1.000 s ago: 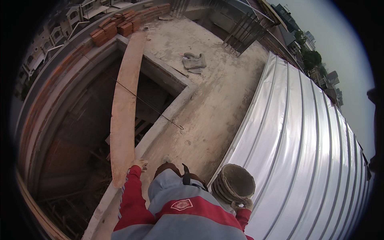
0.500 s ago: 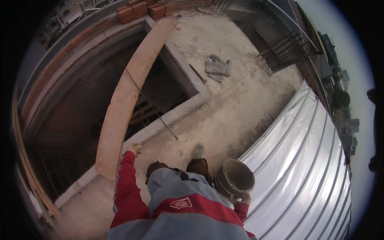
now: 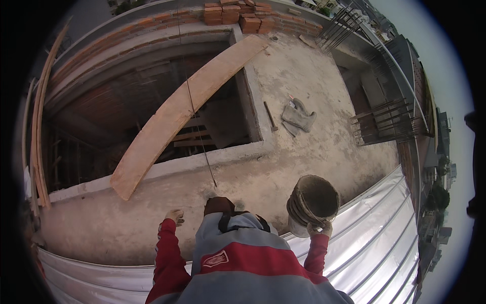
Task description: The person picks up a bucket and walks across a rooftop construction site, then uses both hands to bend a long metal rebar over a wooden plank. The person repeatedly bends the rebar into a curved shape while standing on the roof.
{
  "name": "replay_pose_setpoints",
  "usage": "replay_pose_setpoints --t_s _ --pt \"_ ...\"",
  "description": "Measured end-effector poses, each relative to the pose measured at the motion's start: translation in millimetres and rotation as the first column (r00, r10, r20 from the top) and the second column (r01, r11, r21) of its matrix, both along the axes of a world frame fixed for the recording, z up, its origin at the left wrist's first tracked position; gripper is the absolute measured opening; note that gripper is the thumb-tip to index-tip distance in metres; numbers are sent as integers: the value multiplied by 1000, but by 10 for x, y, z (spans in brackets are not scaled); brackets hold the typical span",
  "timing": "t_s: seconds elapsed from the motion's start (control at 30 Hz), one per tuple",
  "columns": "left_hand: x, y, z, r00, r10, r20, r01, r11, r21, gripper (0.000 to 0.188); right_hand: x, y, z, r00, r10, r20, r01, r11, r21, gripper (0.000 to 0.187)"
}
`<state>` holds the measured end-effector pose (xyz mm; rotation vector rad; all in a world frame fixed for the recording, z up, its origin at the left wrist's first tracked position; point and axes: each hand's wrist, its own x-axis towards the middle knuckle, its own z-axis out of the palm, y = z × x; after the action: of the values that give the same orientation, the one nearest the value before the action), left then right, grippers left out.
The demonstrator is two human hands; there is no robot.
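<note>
My right hand [image 3: 322, 230], in a pale glove, grips the near rim or handle of a dirty dark bucket [image 3: 298, 206]. The bucket tilts so that its open mouth shows, and its side has ridges like stacked rims. Its inside is dark and caked with grey. A paler bucket-like part shows beneath it. My left hand [image 3: 175, 217], also gloved, hangs free over the concrete with loosely bent fingers and holds nothing. It is nearest the lower end of a long wooden plank [image 3: 167, 121], without touching it.
The plank spans a deep opening with a concrete rim [image 3: 223, 157]. A thin cable [image 3: 197, 131] crosses it. Beyond lie a hammer [image 3: 271, 115] and grey boots [image 3: 301, 119]. Bricks [image 3: 223, 14] are stacked at the back. Rebar [image 3: 390, 119] sticks out at right; metal sheeting [image 3: 364, 218] edges the floor.
My body has turned left, so the plank, opening and boots sit farther right in view. My right hand still carries the bucket. My left hand is now farther from the plank.
</note>
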<state>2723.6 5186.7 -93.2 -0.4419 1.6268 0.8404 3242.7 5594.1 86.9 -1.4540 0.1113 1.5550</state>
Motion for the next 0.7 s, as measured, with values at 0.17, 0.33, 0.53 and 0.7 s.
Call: replay_pose_setpoints --t_s 0.17,0.33,0.53,0.7 --pt "-523 103 -83 968 221 -115 -207 970 126 55 -254 520 520 988 130 82 -140 981 133 13" --pt "-888 150 -107 973 182 -143 -154 971 183 55 -708 747 805 985 130 111 -138 988 70 14" --pt "-868 -32 -114 959 253 -125 -235 962 143 55 -1374 1078 1064 905 403 134 -415 906 82 10" --pt "-423 -219 -45 932 351 -91 -350 936 23 52 -1826 1550 938 885 415 210 -417 908 -39 8"
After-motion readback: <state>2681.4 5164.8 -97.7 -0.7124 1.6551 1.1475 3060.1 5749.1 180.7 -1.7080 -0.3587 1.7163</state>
